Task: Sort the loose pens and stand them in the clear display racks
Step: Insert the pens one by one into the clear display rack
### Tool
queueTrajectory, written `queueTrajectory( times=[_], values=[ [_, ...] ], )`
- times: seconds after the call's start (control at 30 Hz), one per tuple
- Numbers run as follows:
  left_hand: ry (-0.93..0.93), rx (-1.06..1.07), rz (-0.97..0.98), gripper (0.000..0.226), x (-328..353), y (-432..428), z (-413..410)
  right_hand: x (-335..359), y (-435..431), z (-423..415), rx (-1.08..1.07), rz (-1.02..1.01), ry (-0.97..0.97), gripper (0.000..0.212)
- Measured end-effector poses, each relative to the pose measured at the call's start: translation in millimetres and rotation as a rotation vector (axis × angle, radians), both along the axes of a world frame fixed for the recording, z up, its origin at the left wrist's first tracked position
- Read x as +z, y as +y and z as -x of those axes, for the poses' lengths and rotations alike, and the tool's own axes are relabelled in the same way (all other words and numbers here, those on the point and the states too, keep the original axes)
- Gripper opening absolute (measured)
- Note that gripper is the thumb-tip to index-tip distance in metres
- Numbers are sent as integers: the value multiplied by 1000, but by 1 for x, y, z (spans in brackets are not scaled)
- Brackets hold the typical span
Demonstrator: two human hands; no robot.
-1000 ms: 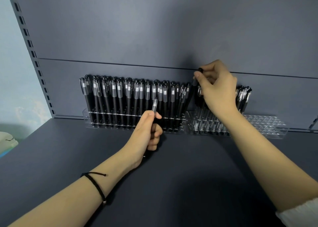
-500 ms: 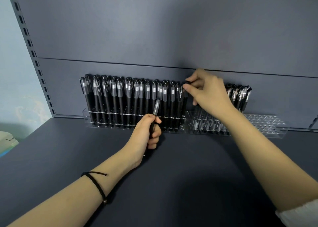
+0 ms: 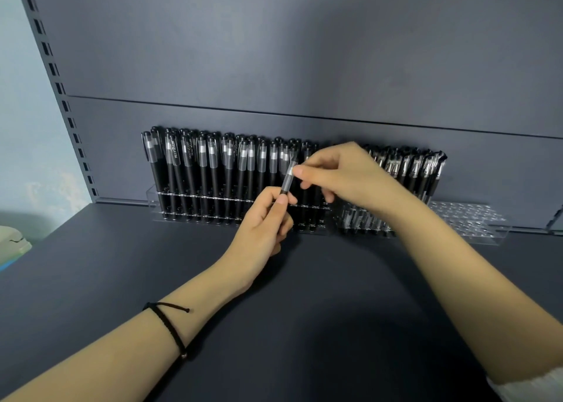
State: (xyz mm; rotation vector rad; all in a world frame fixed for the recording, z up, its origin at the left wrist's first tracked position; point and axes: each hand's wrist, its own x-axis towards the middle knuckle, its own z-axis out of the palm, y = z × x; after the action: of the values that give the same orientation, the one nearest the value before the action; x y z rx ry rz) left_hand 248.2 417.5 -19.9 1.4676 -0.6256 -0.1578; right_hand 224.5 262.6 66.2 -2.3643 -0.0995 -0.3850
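— Most of the job looks done, judging by the racks: the left rack (image 3: 213, 209) stands packed end to end with black pens (image 3: 213, 170), caps up, and the right rack (image 3: 469, 221) is filled along its left and middle part.

— And what remains?

— The right end of that second rack shows rows of empty holes (how many is too fine to count). One loose pen (image 3: 288, 177) is out, held upright just in front of the seam between the two racks. The left hand (image 3: 262, 221) is closed around its lower barrel, thumb pressed against the shaft. The right hand (image 3: 350, 176) pinches the clear cap end between thumb and forefinger, the other fingers loosely curled. Which hand is meant to carry it onward cannot be told.

— No other loose pens?

— None show on the shelf (image 3: 91, 279); any more would be out of view.

— The setting?

— A dark blue-grey matte shelf, bare in front of the racks, with a matching back panel (image 3: 304, 51) and a slotted upright (image 3: 61, 96) at the left. Beyond it, a pale wall and a pale object (image 3: 12, 243) at the edge.
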Motion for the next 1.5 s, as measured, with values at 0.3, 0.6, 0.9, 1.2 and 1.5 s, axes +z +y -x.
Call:
queueTrajectory(
  times=[0.3,0.6,0.9,1.2,1.5],
  values=[
    [-436,196,-431,14,-12,5,-10,2,3,-2,-23,-388,-178,2],
    [-926,159,-1057,55,-28,5,-9,21,-37,-1,-217,-245,-481,14],
    [-922,151,-1089,79,-27,4,-7,16,-36,-6,-238,-169,-440,16],
    [-887,134,-1075,76,-27,4,-8,8,-42,-9,-294,-19,-308,15],
    [-794,88,-1063,44,-27,4,-10,-14,-34,-12,-325,281,-425,19]
  ],
)
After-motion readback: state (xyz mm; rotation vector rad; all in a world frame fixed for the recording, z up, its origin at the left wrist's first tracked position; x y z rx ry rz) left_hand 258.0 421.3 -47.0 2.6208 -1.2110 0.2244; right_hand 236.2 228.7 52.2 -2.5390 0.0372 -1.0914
